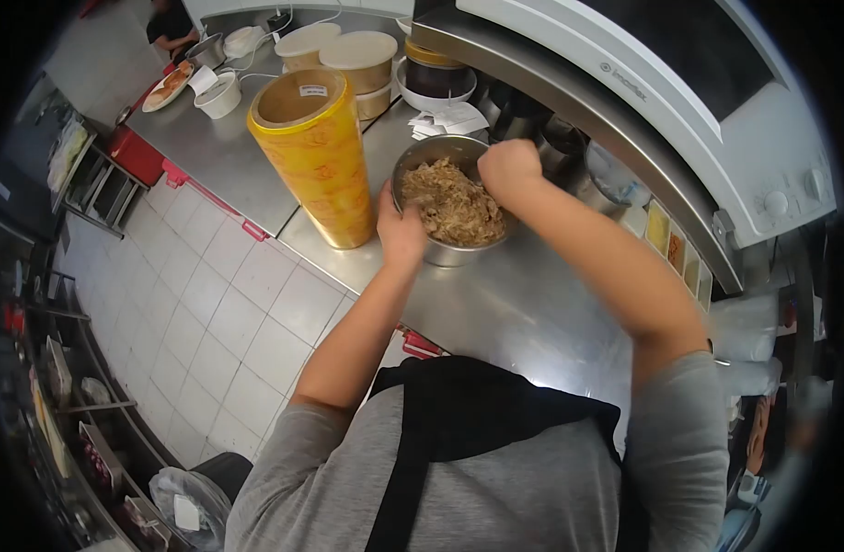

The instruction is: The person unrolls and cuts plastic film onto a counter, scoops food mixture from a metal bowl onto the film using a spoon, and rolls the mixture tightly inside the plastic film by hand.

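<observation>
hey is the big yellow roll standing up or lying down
Upright: the large yellow cylindrical roll stands on the shiny steel counter, its hollow round end facing up.

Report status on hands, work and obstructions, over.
Left hand grips round steel bowl. Right hand closed at bowl's right rim. Shredded brown food inside. Tall yellow cylindrical roll close left, not blocking.

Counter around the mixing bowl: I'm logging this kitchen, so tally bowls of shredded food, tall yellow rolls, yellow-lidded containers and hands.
Steel bowl of shredded food: 1
Tall yellow roll: 1
Yellow-lidded container: 1
Hands (left hand, right hand): 2
Total: 5
</observation>
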Available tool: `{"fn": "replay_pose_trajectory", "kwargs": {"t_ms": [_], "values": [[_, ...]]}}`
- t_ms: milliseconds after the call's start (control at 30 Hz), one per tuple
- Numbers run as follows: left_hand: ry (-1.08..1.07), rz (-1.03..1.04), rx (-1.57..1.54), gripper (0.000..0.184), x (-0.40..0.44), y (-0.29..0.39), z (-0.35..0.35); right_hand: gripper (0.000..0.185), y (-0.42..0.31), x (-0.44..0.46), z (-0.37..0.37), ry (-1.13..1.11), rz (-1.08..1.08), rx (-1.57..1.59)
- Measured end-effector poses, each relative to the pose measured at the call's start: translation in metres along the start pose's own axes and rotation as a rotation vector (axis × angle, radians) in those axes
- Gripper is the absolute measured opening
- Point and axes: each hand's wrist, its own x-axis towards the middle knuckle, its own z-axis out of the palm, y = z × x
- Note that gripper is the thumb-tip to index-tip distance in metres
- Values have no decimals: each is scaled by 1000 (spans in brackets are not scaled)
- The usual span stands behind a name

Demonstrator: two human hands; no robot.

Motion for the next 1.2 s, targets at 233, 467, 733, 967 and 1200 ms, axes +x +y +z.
{"fn": "replay_pose_trajectory", "kwargs": {"t_ms": [233, 467, 733, 967, 1200], "values": [[-11, 69, 68, 45, 0, 20, -4, 21, 8, 45, 31, 29, -144, -39], [65, 87, 44, 40, 6, -1, 6, 13, 17, 21, 41, 272, -247, -16], [117, 109, 39, 38, 6, -4, 8, 11, -8, -39, 0, 370, -406, -157], [144, 125, -4, 37, 6, -7, 12, 9, -40, -67, 11, 432, -382, -156], [93, 126, 7, 35, 2, 1, 5, 14, -42, -33, 13, 221, -442, 7]]}}
